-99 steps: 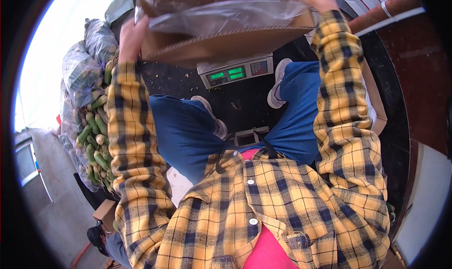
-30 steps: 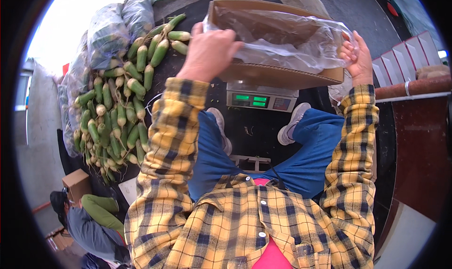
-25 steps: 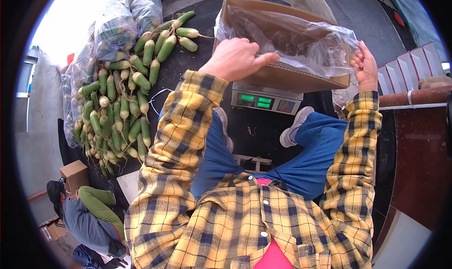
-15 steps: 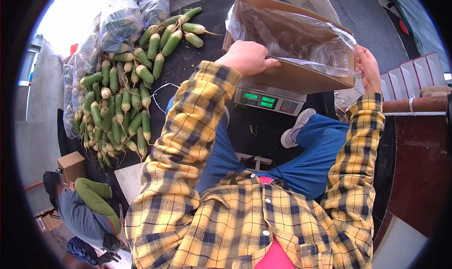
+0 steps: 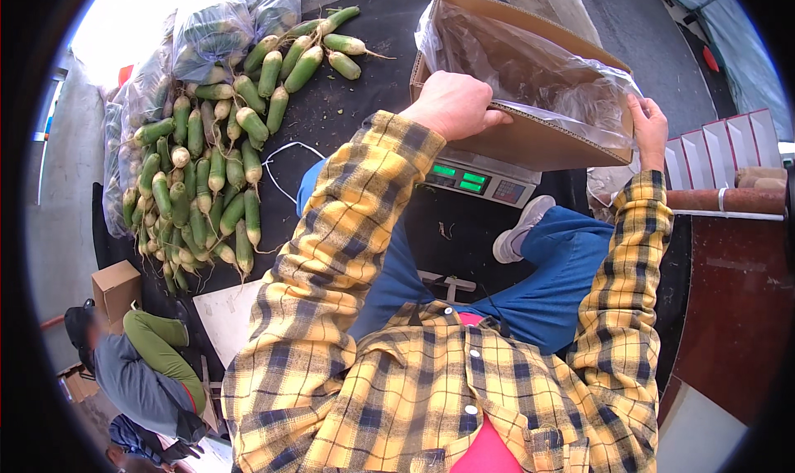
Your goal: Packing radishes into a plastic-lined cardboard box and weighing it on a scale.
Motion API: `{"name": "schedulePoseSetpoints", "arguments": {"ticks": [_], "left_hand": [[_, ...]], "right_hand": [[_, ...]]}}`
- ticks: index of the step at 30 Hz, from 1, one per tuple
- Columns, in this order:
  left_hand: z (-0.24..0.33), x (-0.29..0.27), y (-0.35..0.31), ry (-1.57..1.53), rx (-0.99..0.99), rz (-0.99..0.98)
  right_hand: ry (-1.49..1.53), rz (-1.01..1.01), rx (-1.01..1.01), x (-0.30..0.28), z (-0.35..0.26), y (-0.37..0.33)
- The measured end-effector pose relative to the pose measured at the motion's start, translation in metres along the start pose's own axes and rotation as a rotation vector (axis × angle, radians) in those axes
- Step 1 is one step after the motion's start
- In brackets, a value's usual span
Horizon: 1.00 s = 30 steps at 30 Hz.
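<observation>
A cardboard box lined with a clear plastic bag rests on a digital scale with green lit displays. My left hand is closed over the box's near edge at its left part, thumb outside along the wall, its other fingers mostly hidden. At the right end of the box, my right hand grips the box's corner edge together with the liner folded over it. Only the liner shows inside the box.
A large heap of green-and-white radishes lies to the left, with filled plastic bags behind. A white cord loops beside it. Red-and-white panels and a brown pipe stand at right. Another person sits at lower left.
The box has shifted slightly to the right on the scale, both hands moving with it. My right hand has gone from pinching the liner's corner to gripping the box's end.
</observation>
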<state>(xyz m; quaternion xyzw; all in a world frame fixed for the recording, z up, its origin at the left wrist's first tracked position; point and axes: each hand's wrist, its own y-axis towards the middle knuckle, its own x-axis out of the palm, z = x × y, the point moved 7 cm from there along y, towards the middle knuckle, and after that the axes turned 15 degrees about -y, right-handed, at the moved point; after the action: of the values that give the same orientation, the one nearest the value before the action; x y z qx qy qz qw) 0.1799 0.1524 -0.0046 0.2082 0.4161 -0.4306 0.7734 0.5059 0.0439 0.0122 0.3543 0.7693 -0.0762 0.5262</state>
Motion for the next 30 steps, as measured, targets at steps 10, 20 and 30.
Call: {"name": "schedulePoseSetpoints", "arguments": {"ticks": [10, 20, 30], "left_hand": [[0.029, -0.043, -0.034, -0.156, 0.469, 0.535], [-0.147, -0.075, -0.144, -0.682, -0.202, 0.790], [-0.353, 0.067, -0.189, -0.533, -0.781, 0.519]], "right_hand": [[-0.161, 0.174, -0.106, -0.010, -0.019, -0.013], [-0.273, 0.240, -0.042, -0.032, -0.010, -0.014], [-0.339, 0.247, -0.045, -0.051, -0.005, -0.021]]}}
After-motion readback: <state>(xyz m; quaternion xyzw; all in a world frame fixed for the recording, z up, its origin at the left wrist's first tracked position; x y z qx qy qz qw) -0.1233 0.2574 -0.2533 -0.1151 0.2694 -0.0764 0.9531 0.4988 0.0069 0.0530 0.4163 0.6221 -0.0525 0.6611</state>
